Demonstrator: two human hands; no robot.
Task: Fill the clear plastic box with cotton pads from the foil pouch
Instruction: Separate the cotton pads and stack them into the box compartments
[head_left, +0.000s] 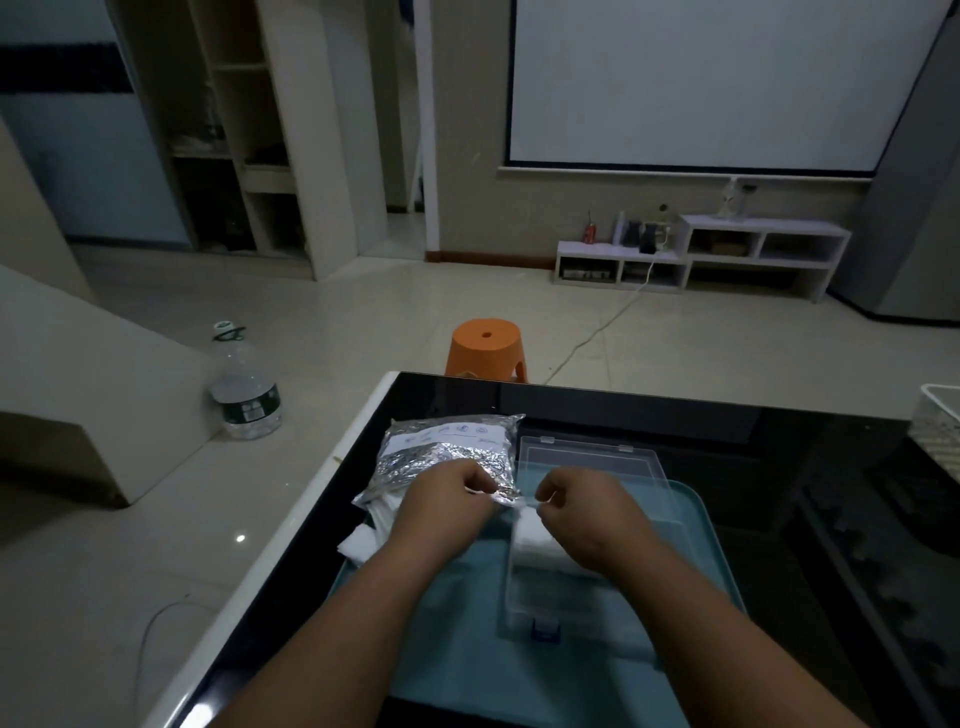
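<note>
A: Hands?
B: left hand (447, 493) was curled, pinching the foil pouch (441, 452) at its mouth. right hand (582, 499) was curled too and pinched a white cotton pad (543, 500) just beside it.
A: Box?
B: clear plastic box (524, 597) sat open on the teal tray (467, 654), right of the pouch, with a pad stack (535, 543) inside.

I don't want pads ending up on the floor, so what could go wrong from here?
Loose pads already spill from the foil pouch near the table edge. A tug by the left hand, which pinches the pouch, could knock them to the floor.
The right hand pinches cotton pads over the clear box; the stack may topple onto the teal tray.
</note>
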